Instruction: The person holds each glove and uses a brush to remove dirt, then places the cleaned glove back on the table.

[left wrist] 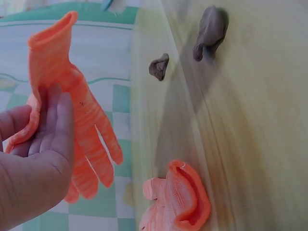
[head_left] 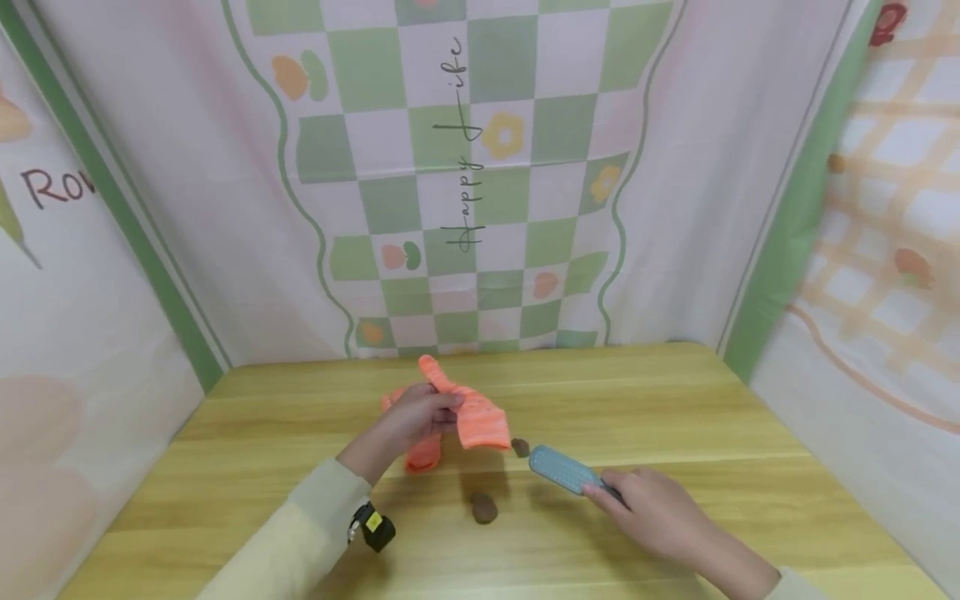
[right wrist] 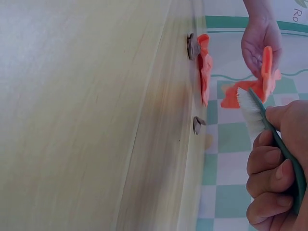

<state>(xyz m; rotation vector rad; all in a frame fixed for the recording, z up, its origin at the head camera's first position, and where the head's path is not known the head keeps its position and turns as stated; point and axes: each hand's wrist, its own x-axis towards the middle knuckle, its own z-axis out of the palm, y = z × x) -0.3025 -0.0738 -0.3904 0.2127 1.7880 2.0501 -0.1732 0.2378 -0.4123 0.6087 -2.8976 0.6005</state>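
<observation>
My left hand [head_left: 415, 419] pinches an orange knitted glove [head_left: 482, 419] at its cuff end, holding it up over the table. In the left wrist view the glove [left wrist: 86, 110] hangs with its fingers downward and its cuff mouth upward. A second orange glove [left wrist: 185, 197] lies on the table below. My right hand [head_left: 663, 510] grips the handle of a blue-green brush [head_left: 561, 468], its head pointing toward the raised glove but apart from it. White bristles [right wrist: 250, 113] show on the brush in the right wrist view.
Two brown, clay-like lumps lie on the wooden table [head_left: 300, 400]: the larger lump [head_left: 484, 507] nearer me, the smaller lump [head_left: 521, 447] beyond the brush tip. A green-and-white checked curtain [head_left: 495, 208] hangs behind the table. A black device [head_left: 375, 531] is strapped to the left wrist.
</observation>
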